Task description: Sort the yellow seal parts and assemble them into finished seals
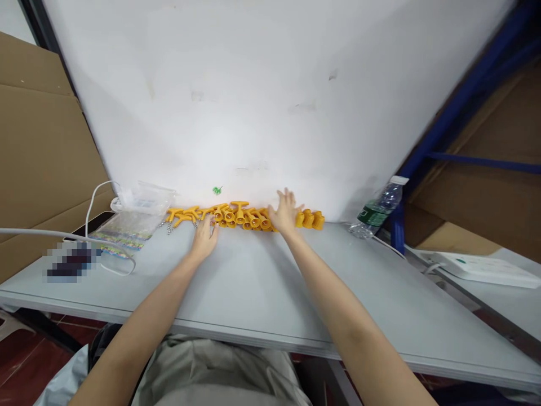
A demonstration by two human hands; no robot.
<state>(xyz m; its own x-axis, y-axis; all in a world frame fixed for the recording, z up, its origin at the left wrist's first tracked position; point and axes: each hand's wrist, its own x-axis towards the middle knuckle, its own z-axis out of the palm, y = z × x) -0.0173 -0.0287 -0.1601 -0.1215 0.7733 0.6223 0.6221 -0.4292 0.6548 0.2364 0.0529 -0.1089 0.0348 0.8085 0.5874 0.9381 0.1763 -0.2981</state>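
Note:
A row of yellow T-shaped pieces (240, 211) lies along the foot of the white board, many with round, cup-like ends facing me. At the row's left part, yellow T-handles (184, 216) carry thin metal spiral tips, like corkscrews. My left hand (204, 239) rests at the near side of the row, thumb and fingers apart, its fingertips against the yellow pieces. My right hand (285, 212) is over the right part of the row with its fingers spread, holding nothing that I can see. Just right of it stand several yellow ribbed pieces (310, 219).
The white board (270, 113) rises behind the grey table (253, 282). Clear plastic bags (131, 223), a white cable (54, 232) and a blurred-out item (71, 264) lie at left. A plastic bottle (378, 208) leans at right, near a blue frame post (397, 228) and a white power strip (486, 268).

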